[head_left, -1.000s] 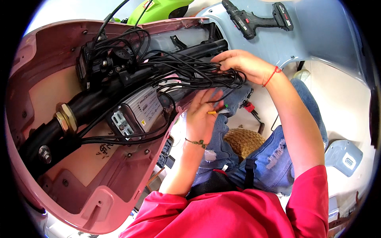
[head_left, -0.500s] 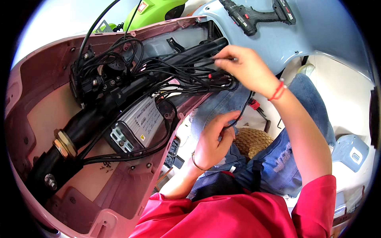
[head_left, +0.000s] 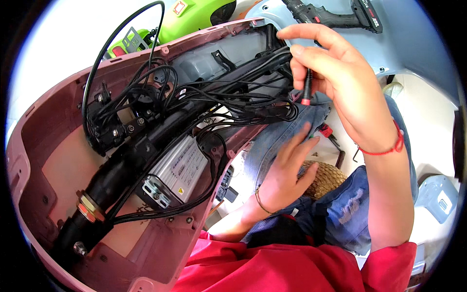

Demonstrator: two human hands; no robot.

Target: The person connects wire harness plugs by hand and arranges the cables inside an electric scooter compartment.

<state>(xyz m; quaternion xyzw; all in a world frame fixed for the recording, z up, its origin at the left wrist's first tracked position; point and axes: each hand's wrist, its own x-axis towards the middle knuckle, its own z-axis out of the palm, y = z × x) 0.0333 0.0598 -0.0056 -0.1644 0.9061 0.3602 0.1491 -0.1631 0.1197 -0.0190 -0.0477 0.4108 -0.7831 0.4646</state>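
Holding a slim black ribbed connector with a red end (head_left: 307,87), the right hand (head_left: 348,82) is curling its thumb and lower fingers in while its index finger is reaching outward. The connector is hanging below the fingers, red end down, just beyond the end of a loose bundle of thin black cables (head_left: 243,102). Left hand (head_left: 289,175) is staying open, fingers spread, above the faded blue jeans (head_left: 340,211); a small green piece is showing by its fingertips, contact cannot be told.

The bundle is lying across a thick black metal tube (head_left: 114,175), inside a long dusty-pink plastic shell (head_left: 192,253). A brass-coloured hexagonal nut (head_left: 91,207) is ringing the tube toward its lower end. A silver ribbed metal box (head_left: 180,168) is sitting beside the tube, black leads running past its lower end. One black cable (head_left: 114,41) is arching over the shell's far edge.

Beyond the shell, a lime-green plastic body (head_left: 194,22) is showing at the top. A black cordless drill (head_left: 338,18) is resting on a glossy pale-blue panel (head_left: 408,48). Below the hands, a round woven straw seat (head_left: 331,180) is showing between the legs, red-held hex keys (head_left: 327,131) lying nearby
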